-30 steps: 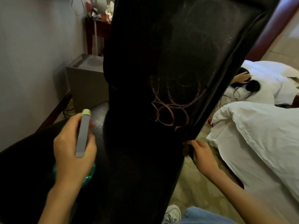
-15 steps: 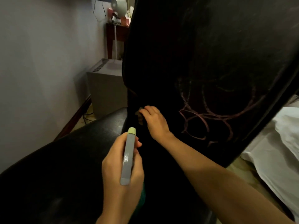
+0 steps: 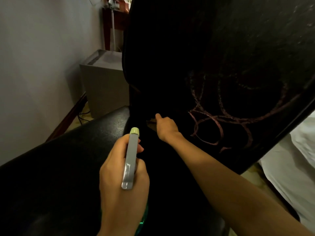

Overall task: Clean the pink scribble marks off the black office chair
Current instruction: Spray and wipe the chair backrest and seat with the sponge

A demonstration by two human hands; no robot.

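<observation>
Chair (image 3: pixel 170 48) edge beside pink scribbles (image 3: pixel 219 121) is gripped by right hand (image 3: pixel 166 127); left hand (image 3: pixel 119 181) grasps spray bottle (image 3: pixel 131 155).

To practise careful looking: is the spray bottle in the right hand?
No, the left hand grips the spray bottle; the right hand holds the chair.

A pale, plain wall (image 3: pixel 34 65) is seen on the left, dimly lit, with a dark wooden skirting board (image 3: pixel 68 120) run along its foot. A grey box-shaped unit (image 3: pixel 104 86), slotted with vents on top, is set on the floor close to the wall; it may be an air purifier. Dark cables (image 3: pixel 83 114) are trailed beside it. Behind it a dark reddish desk (image 3: pixel 115 16) is placed, crossed by a white pole (image 3: pixel 112 31). White bedding (image 3: pixel 293 159) is spread at the right, over a yellowish floor (image 3: pixel 252 172).
</observation>
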